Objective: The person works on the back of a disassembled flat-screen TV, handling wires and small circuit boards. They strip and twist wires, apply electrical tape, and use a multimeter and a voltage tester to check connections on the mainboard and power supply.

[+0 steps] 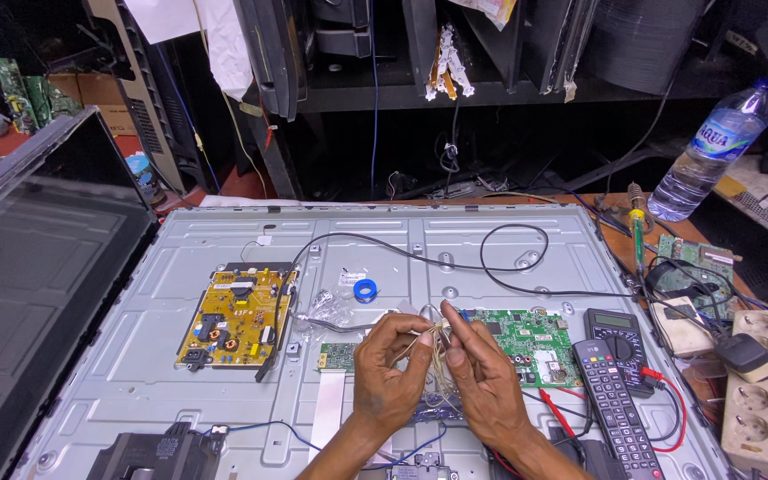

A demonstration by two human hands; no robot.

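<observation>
My left hand (390, 372) and my right hand (483, 380) meet over the middle of a grey metal television back panel (180, 240). Both pinch a thin bundle of pale wire strands (431, 342) between the fingertips. Right behind the hands lies a green circuit board (526, 334). A smaller green board (338, 356) with a white flat cable sits just left of my left hand. A yellow power board (236, 316) is mounted further left on the panel.
A multimeter (617, 336) and a remote control (611, 400) lie at the right, with red leads. A power strip (757, 391), a soldering iron (637, 227) and a water bottle (713, 147) are at the far right. A dark screen (37, 267) leans at the left. A blue tape roll (365, 290) rests on the panel.
</observation>
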